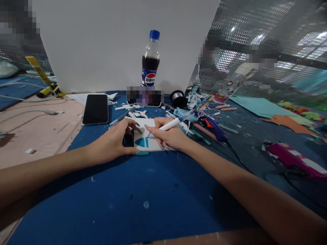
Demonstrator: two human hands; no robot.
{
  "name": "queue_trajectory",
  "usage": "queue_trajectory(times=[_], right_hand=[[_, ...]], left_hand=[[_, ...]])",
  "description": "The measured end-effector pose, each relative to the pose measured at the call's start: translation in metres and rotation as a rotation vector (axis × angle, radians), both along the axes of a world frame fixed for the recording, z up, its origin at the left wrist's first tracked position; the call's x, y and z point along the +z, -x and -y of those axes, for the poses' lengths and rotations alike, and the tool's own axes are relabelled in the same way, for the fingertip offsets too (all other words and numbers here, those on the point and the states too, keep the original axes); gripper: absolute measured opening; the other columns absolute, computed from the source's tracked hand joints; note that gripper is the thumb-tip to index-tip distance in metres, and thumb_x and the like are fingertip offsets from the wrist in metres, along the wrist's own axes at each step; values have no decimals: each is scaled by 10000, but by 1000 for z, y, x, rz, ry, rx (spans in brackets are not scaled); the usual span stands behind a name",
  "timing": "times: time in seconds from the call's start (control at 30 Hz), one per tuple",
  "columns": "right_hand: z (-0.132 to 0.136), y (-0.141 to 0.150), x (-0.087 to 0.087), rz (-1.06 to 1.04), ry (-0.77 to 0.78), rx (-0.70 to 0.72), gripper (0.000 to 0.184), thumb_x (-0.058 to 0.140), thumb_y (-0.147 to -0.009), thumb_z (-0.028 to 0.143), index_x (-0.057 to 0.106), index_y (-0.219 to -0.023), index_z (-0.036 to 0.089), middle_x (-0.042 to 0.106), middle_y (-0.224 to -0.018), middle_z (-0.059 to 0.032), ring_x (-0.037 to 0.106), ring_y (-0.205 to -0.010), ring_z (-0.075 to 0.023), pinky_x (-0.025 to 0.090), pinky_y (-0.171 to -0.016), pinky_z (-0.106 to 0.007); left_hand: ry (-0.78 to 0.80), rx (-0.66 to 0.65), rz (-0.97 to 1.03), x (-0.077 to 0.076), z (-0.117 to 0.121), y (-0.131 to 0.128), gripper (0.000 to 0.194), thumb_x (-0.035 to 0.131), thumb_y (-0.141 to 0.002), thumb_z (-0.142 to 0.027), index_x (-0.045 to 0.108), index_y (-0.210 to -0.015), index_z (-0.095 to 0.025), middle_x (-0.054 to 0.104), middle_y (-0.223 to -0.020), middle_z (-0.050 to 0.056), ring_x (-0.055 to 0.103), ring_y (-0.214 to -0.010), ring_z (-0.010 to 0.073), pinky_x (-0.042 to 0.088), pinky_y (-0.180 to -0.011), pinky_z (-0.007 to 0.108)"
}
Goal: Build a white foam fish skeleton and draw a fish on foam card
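A white card or thin foam piece (146,121) lies on the blue mat, bearing a teal-blue rounded shape (140,142) and a narrow stripe beside it. My left hand (114,137) grips the card at its left side, thumb along the near edge and fingers curled over the far part. In my right hand (172,136) is a white marker pen (170,125), slanted with its tip down at the card near the stripe. The fingers partly hide the card's right side. Long teal nails show on my left hand.
A cola bottle (150,64) stands behind a propped phone (145,98). Another phone (95,109) lies left. A wire spool (178,98), white scraps (195,98) and a blue glue gun (213,127) sit right, with a magenta tool (296,156) farther out. Cables cross both sides.
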State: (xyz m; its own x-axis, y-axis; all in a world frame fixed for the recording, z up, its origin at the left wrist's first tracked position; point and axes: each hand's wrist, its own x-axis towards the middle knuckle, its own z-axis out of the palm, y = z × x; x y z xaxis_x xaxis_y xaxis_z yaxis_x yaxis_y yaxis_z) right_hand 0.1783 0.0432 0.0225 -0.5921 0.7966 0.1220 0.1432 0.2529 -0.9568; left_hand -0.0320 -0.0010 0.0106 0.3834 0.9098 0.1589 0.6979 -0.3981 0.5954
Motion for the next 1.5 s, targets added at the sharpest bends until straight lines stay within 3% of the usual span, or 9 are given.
queue_trajectory(times=[0.6, 0.83, 1.07, 1.37, 1.5], right_hand=[[1, 1, 4, 86, -2, -15, 394, 596, -857, 232, 343, -558, 194, 425, -329, 95, 399, -258, -39, 277, -293, -145], [2, -1, 4, 41, 45, 65, 399, 616, -843, 240, 327, -570, 202, 419, -339, 104, 388, -245, -45, 277, -267, -147], [2, 0, 3, 60, -19, -1, 395, 599, -861, 266, 342, -570, 194, 444, -352, 93, 369, -253, -33, 259, -280, -144], [-1, -2, -1, 37, 14, 117, 412, 644, -814, 237, 347, -533, 189, 356, -374, 107, 378, -276, -35, 291, -277, -144], [0, -2, 1, 27, 9, 67, 404, 636, -825, 234, 337, -556, 192, 337, -377, 114, 396, -292, -35, 324, -309, -138]], left_hand=[[-13, 1, -4, 1, 0, 0, 581, 650, -720, -524, 385, -1131, -211, 544, -1056, 75, 572, -927, 241, 508, -751, 377], [-6, 3, -2, 2, -1, 0, 566, 667, -704, -503, 388, -1102, -214, 546, -1047, 74, 571, -918, 238, 512, -745, 372], [0, -7, -3, 1, 0, 0, 568, 659, -717, -502, 373, -1113, -211, 538, -1066, 82, 557, -929, 234, 501, -766, 378], [-20, 1, 8, 1, 0, 0, 571, 670, -706, -496, 380, -1115, -220, 551, -1070, 78, 577, -926, 244, 510, -764, 382], [-7, -1, -2, 0, -1, 1, 600, 670, -707, -525, 381, -1135, -219, 547, -1083, 83, 571, -939, 248, 507, -755, 376]])
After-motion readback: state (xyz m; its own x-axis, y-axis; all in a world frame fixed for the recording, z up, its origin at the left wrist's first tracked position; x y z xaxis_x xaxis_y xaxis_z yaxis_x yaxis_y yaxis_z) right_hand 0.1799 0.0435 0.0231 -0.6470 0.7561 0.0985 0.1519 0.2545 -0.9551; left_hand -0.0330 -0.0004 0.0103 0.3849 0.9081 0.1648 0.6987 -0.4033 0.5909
